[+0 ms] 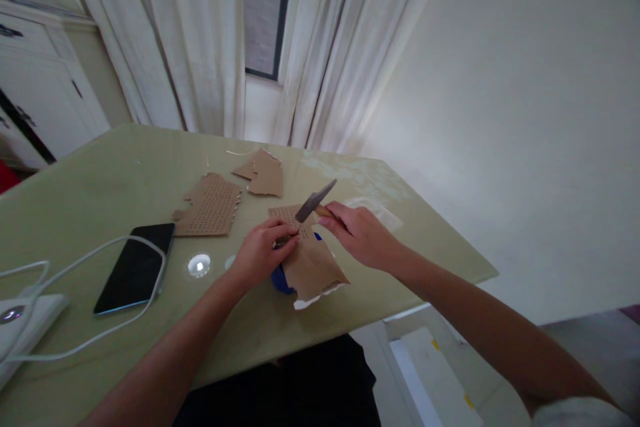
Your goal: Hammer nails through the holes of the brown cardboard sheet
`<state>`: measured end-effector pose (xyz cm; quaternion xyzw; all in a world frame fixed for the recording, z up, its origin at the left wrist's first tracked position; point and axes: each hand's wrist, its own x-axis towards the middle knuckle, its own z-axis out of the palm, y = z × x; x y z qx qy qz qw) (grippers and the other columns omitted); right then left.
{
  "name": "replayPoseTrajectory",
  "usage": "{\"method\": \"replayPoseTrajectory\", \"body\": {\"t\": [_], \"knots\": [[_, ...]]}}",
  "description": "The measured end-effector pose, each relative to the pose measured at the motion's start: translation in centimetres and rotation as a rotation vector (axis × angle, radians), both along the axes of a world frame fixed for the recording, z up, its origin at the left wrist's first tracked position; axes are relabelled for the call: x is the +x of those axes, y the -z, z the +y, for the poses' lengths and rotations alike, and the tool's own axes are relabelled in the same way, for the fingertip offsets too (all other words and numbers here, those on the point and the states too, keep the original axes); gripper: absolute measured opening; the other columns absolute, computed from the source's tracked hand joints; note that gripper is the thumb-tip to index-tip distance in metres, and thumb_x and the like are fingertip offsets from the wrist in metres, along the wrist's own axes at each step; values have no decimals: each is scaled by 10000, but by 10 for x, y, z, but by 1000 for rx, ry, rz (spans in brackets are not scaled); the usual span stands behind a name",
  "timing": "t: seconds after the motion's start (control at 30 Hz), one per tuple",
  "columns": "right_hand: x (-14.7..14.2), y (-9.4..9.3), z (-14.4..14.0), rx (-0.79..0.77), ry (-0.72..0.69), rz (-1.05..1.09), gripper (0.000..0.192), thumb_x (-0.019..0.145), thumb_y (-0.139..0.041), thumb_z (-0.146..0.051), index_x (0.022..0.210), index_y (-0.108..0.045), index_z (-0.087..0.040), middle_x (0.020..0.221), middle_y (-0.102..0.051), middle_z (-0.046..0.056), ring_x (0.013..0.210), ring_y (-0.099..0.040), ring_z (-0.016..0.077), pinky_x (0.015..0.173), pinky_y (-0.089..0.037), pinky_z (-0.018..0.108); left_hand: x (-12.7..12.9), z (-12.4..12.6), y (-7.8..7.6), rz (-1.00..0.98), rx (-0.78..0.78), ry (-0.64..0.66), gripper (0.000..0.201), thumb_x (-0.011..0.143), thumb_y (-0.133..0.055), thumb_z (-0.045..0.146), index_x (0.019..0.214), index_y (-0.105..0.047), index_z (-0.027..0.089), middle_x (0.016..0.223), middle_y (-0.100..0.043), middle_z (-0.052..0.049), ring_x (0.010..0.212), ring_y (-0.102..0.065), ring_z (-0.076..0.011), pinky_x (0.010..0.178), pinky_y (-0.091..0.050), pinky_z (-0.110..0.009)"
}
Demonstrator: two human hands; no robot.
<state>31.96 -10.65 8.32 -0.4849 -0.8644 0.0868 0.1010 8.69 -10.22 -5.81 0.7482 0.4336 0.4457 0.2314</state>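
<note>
My left hand (260, 250) presses down on a brown cardboard piece (313, 267) dotted with small holes, lying near the front edge of the pale green table (100, 180). Something blue (281, 280) shows under the cardboard by my left wrist. My right hand (363, 233) grips a tool with a wooden handle and a dark metal blade (315, 201). The blade points up and to the right, its lower end touching the perforated part of the cardboard.
Two more torn cardboard pieces lie further back, one perforated (210, 207) and one plain (264, 173). A black phone (136, 267) lies to the left with a white cable (75, 347) looping round it to a white device (23, 320). Curtains hang behind the table.
</note>
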Motion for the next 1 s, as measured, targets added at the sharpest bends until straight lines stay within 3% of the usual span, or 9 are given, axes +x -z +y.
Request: {"method": "replayPoseTrajectory", "body": {"t": [0.13,0.3,0.5,0.77,0.83,0.9,1.0], "knots": [[-2,0,2,-12,-10,-71,276,1170,-566,-395,1038,-699,-193,846,-734,54,748,-632,192,688,-294,304,1,-1,-1,35,18,2,200,1012,-679,294,1007,-866,222,1035,-813,-74,921,-761,-232,853,-557,-340],[-1,-7,2,71,35,39,307,1188,-512,-417,1070,-693,-199,804,-718,32,723,-635,191,698,-319,305,2,-1,2,80,15,-16,222,1038,-671,317,1051,-871,222,1081,-817,-85,959,-763,-254,889,-558,-369],[-4,6,-4,-2,6,-223,329,1175,-538,-451,1116,-720,-184,867,-776,91,744,-669,224,666,-258,333,4,0,7,125,39,-16,208,1024,-675,293,1029,-876,238,1093,-816,-83,981,-759,-265,925,-555,-388],[9,-8,-5,82,27,53,294,1172,-524,-421,1075,-701,-207,781,-695,25,701,-607,193,695,-318,314,1,0,1,4,-37,-18,225,965,-735,412,1020,-860,234,1091,-756,-75,922,-730,-229,884,-557,-364],[15,-2,-1,77,37,74,298,1169,-523,-422,1058,-699,-208,798,-701,32,725,-624,200,707,-328,315,-3,3,-2,-19,-40,-80,277,936,-745,471,1025,-832,224,1049,-726,-72,889,-695,-229,844,-545,-362],[21,7,3,54,50,79,300,1168,-522,-419,1040,-695,-209,831,-719,43,755,-646,207,717,-338,314,-8,7,-3,-40,-76,-222,318,959,-672,516,968,-766,213,944,-699,-63,850,-662,-239,798,-516,-364],[29,20,8,31,64,53,311,1171,-515,-424,1028,-692,-212,838,-731,47,759,-659,211,713,-335,314,-11,13,0,-70,-242,-381,333,986,-557,518,863,-657,225,836,-693,-60,806,-636,-253,757,-462,-366]]}}
